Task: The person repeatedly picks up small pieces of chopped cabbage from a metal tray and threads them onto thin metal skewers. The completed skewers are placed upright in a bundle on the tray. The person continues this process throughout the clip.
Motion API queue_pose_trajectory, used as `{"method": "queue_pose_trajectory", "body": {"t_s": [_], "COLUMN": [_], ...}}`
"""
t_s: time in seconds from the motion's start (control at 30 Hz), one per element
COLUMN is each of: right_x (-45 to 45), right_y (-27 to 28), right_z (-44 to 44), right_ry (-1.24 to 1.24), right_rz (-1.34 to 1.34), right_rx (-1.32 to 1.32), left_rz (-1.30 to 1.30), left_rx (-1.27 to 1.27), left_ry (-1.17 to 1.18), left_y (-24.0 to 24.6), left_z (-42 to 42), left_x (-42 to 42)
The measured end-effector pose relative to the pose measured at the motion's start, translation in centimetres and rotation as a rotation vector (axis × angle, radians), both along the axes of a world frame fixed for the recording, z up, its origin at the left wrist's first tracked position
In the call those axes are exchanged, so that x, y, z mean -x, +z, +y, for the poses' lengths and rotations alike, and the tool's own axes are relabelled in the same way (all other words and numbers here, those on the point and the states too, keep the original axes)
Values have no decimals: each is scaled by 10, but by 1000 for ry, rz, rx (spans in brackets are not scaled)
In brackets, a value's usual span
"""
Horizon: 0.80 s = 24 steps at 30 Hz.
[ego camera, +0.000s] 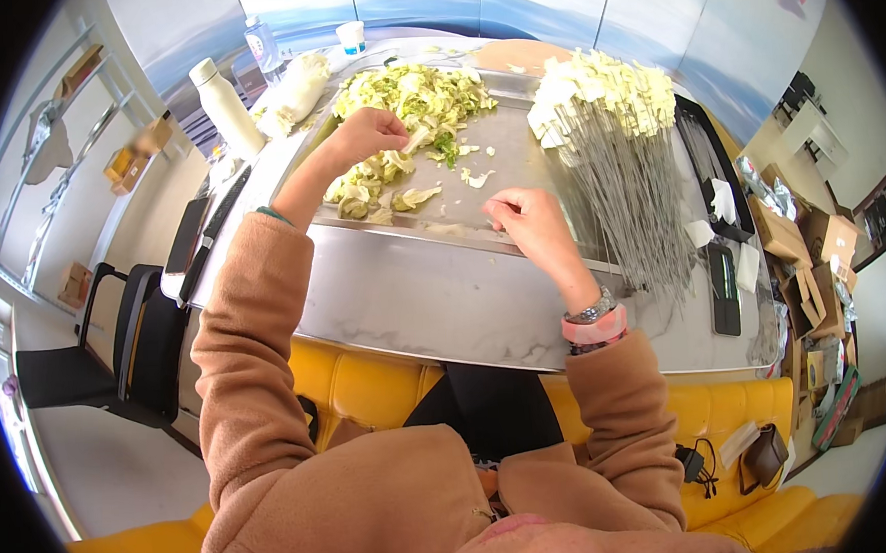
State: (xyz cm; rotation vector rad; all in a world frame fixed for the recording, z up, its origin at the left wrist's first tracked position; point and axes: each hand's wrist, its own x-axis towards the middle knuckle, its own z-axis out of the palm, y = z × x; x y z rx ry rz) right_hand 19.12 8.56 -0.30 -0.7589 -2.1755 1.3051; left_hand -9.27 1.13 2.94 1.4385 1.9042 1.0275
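Note:
My left hand [372,137] is over the left part of a steel tray [511,134], thumb and fingers drawn together. A pale strip of cabbage leaf [418,136] lies right at its fingertips; whether they grip it is unclear. Above the tray's near edge is my right hand [531,218], fingers curled and thumb against the forefinger; anything thin between them cannot be made out. Cut cabbage leaves [418,90] are heaped at the back left, with a smaller pile [367,183] below my left hand. On the right lies a bundle of metal skewers [626,184], their far ends threaded with cabbage pieces [606,91].
A white bottle [227,107], a clear plastic bottle [262,49] and a paper cup [351,37] stand behind. At left lie a knife [212,236] and a phone [187,233]. Another phone [724,292] and a black tray [707,157] are at right. Cardboard boxes [803,258] are beyond.

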Motion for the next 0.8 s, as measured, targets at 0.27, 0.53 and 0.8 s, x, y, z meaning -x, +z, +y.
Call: {"method": "queue_pose_trajectory", "body": {"t_s": [0.27,0.53,0.8], "right_x": [1,1,0], "right_y": [-3,-2,4], "right_z": [1,0,-2], "right_ry": [4,8,-1], "right_rz": [-4,-39,-63], "right_rx": [-27,-13,-9], "left_rz": [-17,107,694], "left_rx": [66,151,52], "left_ry": [-110,-177,-164], "left_y": [-12,-10,-28], "left_z": [-5,-11,-25], "left_x": [-23,-48,-47]}}
